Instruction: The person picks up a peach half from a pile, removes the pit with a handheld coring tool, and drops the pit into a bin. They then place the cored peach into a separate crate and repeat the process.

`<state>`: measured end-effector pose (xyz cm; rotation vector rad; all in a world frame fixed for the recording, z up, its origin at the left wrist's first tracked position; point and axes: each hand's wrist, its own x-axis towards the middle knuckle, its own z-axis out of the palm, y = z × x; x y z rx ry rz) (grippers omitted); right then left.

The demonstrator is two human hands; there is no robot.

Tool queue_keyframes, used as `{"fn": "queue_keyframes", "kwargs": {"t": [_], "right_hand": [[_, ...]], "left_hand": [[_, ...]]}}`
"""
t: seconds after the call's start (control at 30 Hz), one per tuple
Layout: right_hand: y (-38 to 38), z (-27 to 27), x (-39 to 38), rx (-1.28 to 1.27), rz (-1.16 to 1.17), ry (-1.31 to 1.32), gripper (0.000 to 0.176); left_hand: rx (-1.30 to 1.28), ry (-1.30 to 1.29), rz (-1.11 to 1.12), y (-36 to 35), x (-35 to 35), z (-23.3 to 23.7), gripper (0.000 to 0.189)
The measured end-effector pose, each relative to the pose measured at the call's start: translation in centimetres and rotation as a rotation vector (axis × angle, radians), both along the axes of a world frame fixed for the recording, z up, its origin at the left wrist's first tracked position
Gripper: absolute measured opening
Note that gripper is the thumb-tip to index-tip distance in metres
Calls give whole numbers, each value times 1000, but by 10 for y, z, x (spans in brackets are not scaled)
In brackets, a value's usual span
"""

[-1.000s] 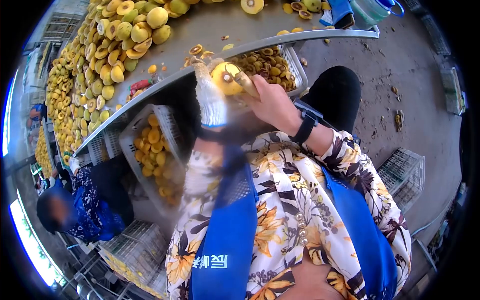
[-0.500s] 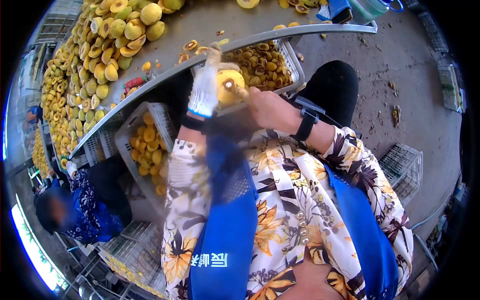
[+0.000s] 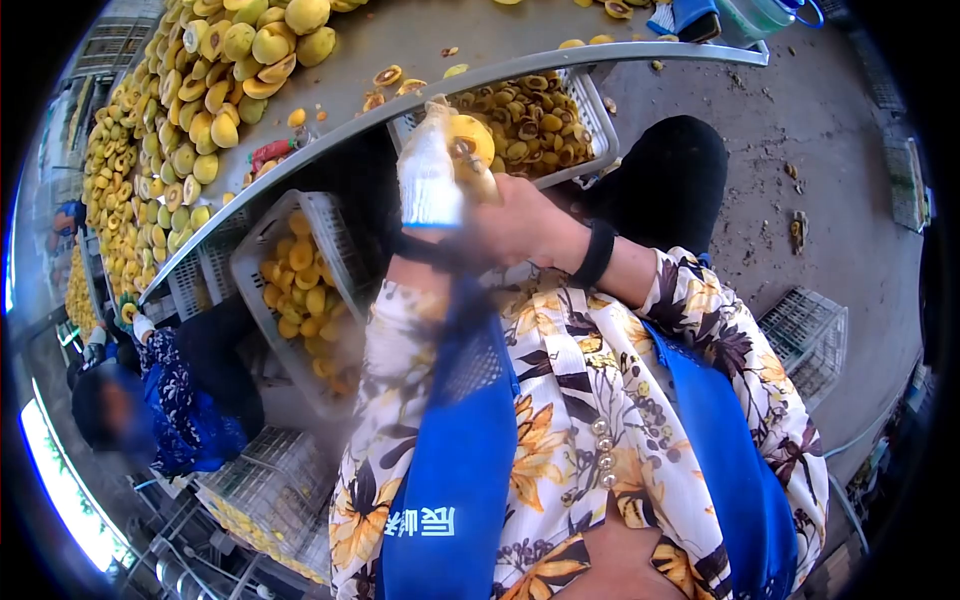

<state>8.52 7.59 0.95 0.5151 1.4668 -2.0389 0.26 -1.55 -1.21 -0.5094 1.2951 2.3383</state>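
The gloved left hand (image 3: 430,180) clasps the fruit (image 3: 472,133) just beyond the right hand (image 3: 515,225). The right fingers grip a blurred tool (image 3: 481,178), angled up into it.

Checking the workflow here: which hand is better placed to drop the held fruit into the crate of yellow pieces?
Left, probably. The gloved left hand grips the fruit, and the crate sits on its side, lower left. The bare right hand is farther from it.
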Motion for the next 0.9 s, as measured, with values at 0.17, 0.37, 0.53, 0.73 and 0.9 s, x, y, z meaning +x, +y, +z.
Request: {"fn": "queue_keyframes", "kwargs": {"t": [0.17, 0.37, 0.53, 0.73, 0.9], "right_hand": [[3, 17, -3, -18, 22, -116, 11], [7, -3, 3, -305, -50, -127, 12], [14, -5, 3, -466, 24, -156, 9], [19, -28, -5, -836, 127, -163, 7], [18, -24, -5, -774, 63, -41, 7]], "left_hand": [[-315, 183, -65, 6, 1, 5, 24], [9, -90, -225, -5, -10, -25, 22], [-476, 204, -291, 4, -11, 0, 24], [-87, 48, -117, -4, -12, -18, 35], [-29, -165, 223, -77, -21, -32, 39]]}}
